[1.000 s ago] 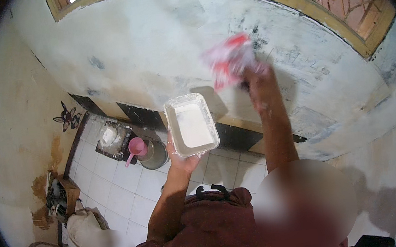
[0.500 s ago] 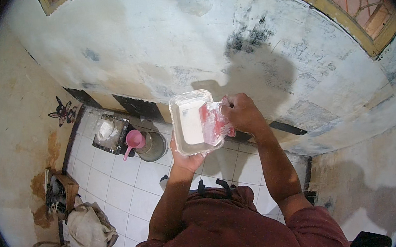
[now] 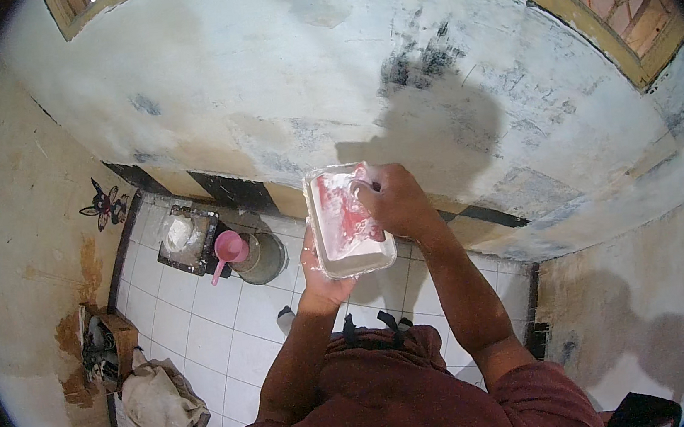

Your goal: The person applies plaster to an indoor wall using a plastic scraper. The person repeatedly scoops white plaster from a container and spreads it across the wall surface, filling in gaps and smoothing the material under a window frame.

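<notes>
A stained white wall (image 3: 278, 78) rises above the tiled floor (image 3: 202, 311). Before it, the left hand (image 3: 321, 278) grips a white tray (image 3: 346, 250) from beneath. Inside the tray, the right hand (image 3: 395, 201) is curled on a red-and-white cloth (image 3: 344, 209).

The light is even and fairly bright, falling from behind and above me, so my head and arms throw a soft grey shadow (image 3: 442, 132) on the wall (image 3: 261, 80) ahead, and another lies low on the right. No harsh glare, only a pale sheen on the floor tiles (image 3: 194, 312). My shirt (image 3: 396, 408) at the lower edge looks slightly soft. The fisheye bends the wall lines hard, and a black rim rings everything.
</notes>
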Motion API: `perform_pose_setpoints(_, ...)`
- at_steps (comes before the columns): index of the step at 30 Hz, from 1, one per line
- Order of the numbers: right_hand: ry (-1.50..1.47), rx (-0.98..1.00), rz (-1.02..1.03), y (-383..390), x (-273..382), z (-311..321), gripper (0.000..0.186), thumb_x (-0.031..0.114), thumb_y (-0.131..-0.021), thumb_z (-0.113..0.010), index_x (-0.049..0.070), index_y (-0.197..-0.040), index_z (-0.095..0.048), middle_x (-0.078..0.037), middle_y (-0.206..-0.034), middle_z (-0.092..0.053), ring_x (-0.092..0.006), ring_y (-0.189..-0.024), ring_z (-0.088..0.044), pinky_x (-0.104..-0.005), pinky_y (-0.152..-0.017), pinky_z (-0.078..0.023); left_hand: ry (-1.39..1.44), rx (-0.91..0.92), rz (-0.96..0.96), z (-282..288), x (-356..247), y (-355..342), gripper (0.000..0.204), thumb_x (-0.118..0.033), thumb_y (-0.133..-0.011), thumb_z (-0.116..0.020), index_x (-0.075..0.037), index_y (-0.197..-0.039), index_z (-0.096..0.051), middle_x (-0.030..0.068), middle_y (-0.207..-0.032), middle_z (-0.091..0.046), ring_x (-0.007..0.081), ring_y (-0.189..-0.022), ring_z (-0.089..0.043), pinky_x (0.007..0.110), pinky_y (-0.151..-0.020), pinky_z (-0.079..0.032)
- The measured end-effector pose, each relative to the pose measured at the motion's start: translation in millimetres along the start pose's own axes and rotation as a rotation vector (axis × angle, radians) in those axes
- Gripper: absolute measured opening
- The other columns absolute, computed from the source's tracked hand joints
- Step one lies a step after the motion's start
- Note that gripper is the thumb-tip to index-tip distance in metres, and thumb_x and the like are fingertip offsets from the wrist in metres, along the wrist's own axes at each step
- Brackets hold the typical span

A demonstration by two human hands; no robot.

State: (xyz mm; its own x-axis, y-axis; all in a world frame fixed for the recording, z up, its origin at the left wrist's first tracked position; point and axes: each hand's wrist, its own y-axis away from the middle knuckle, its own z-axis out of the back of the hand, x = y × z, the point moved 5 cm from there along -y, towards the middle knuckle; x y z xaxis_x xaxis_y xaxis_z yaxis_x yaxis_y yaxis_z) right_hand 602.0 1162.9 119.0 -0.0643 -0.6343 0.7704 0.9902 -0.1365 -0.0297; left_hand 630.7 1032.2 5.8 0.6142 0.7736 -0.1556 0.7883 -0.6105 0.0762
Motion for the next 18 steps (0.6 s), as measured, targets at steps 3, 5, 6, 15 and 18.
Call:
perform_pose_setpoints(3, 0.102, 0.036, 0.106, -2, -1, -4, 0.032, 0.025, -0.085, -0.06, -0.007, -0.083, -0.063, -0.027, -0.072, -0.061, -0.0374, -0.067, -0.064, -0.045, -0.067, -0.048, 0.046, 0.119, 0.027, -9, 1, -5, 0.056, -0.048, -0.101, -0.037, -0.009, -0.14, -0.047, 0.0114, -0.13, -0.059, 0.0295, -0.116, -0.061, 0.047, -0.101, -0.048)
perform_pose_setpoints(5, 0.018, 0.083, -0.069, 1, -6, 1, 0.035, 0.029, -0.085, -0.059, -0.006, -0.079, -0.063, -0.031, -0.078, -0.063, -0.0459, -0.08, -0.065, -0.0512, -0.077, -0.05, -0.051, -0.129, -0.044, -8, 1, -6, 0.051, -0.048, -0.098, -0.041, -0.009, -0.128, -0.055, 0.0141, -0.109, -0.066, 0.0313, -0.095, -0.066, 0.047, -0.083, -0.055)
perform_pose_setpoints(6, 0.018, 0.081, -0.071, 1, -10, 0, 0.035, 0.029, -0.085, -0.059, -0.006, -0.079, -0.063, -0.031, -0.078, -0.063, -0.0459, -0.08, -0.065, -0.0512, -0.077, -0.05, -0.051, -0.129, -0.041, -7, 2, -7, 0.051, -0.048, -0.098, -0.041, -0.009, -0.128, -0.055, 0.0141, -0.109, -0.066, 0.0313, -0.095, -0.066, 0.047, -0.083, -0.055)
perform_pose_setpoints(15, -0.051, -0.04, -0.095, 4, -45, 14, 0.034, 0.028, -0.086, -0.06, -0.005, -0.085, -0.065, -0.027, -0.072, -0.064, -0.041, -0.067, -0.067, -0.0483, -0.07, -0.052, -0.077, -0.04, -0.055, -18, 6, -15, 0.057, -0.046, -0.099, -0.039, -0.008, -0.14, -0.046, 0.015, -0.131, -0.059, 0.0331, -0.115, -0.061, 0.049, -0.099, -0.05)
perform_pose_setpoints(18, -0.151, 0.007, -0.157, 9, -39, 11, 0.034, 0.028, -0.087, -0.059, -0.006, -0.086, -0.064, -0.025, -0.07, -0.064, -0.0364, -0.064, -0.068, -0.0463, -0.068, -0.052, -0.054, -0.055, -0.031, -17, 11, -18, 0.055, -0.045, -0.099, -0.038, -0.007, -0.139, -0.047, 0.0151, -0.126, -0.061, 0.0329, -0.111, -0.063, 0.049, -0.096, -0.052)
